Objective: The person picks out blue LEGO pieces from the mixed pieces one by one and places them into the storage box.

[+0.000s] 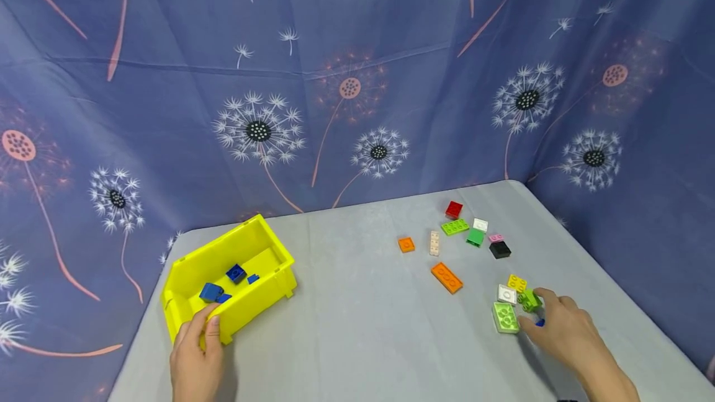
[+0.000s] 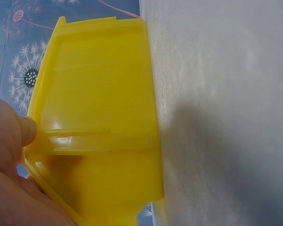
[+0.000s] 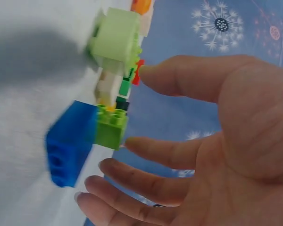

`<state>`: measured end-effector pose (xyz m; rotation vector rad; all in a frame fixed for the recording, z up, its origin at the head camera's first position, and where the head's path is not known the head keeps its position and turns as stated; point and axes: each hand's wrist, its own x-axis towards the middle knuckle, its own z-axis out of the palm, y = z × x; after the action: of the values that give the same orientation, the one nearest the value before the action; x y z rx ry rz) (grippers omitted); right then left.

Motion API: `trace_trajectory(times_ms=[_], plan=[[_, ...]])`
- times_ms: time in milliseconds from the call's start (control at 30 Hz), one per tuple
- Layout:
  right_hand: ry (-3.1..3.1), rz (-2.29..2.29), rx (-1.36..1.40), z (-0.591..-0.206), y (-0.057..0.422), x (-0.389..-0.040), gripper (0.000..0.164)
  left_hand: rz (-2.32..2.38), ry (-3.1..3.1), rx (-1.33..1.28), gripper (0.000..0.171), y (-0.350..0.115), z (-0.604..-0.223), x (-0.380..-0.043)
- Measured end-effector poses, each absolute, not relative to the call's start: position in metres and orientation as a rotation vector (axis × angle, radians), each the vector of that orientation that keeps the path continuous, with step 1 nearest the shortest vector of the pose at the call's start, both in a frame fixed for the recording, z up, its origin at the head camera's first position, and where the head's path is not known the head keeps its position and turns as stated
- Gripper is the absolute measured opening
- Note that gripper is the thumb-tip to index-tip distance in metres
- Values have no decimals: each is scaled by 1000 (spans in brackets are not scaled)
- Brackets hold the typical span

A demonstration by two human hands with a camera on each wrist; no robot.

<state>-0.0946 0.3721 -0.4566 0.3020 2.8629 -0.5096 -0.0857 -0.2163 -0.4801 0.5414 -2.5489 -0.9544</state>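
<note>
My left hand (image 1: 195, 357) grips the near rim of a yellow bin (image 1: 259, 304), thumb outside the wall and fingers over the edge. Several blue bricks (image 1: 211, 292) lie in the bin. Over at the right, my right hand (image 1: 570, 332) hovers with thumb and fingers spread, holding nothing. Below it is a blue brick (image 3: 70, 143), mostly hidden by the hand in the head view. A lime green brick (image 3: 111, 129) stands right beside the blue one, near the index fingertip. To the left of the thumb sits a pale green brick (image 1: 505, 317).
Near the right hand lie a white brick (image 1: 507, 294) and a yellow brick (image 1: 517, 283). Farther back are an orange brick (image 1: 447, 278), a black brick (image 1: 499, 249), a red brick (image 1: 454, 209) and several others. A patterned blue curtain (image 1: 357, 30) hangs behind the grey table (image 1: 346, 327).
</note>
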Motion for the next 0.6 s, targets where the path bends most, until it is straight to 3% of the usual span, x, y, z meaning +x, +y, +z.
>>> trace_trajectory(times_ms=[233,600], plan=[[2777,-529,477,-466,371,-87,96,-980,-2573,562,36,-217,-478,-87],[2755,-459,569,-479,364,-82,75,-997,-2573,598,39,-214,-477,-86]])
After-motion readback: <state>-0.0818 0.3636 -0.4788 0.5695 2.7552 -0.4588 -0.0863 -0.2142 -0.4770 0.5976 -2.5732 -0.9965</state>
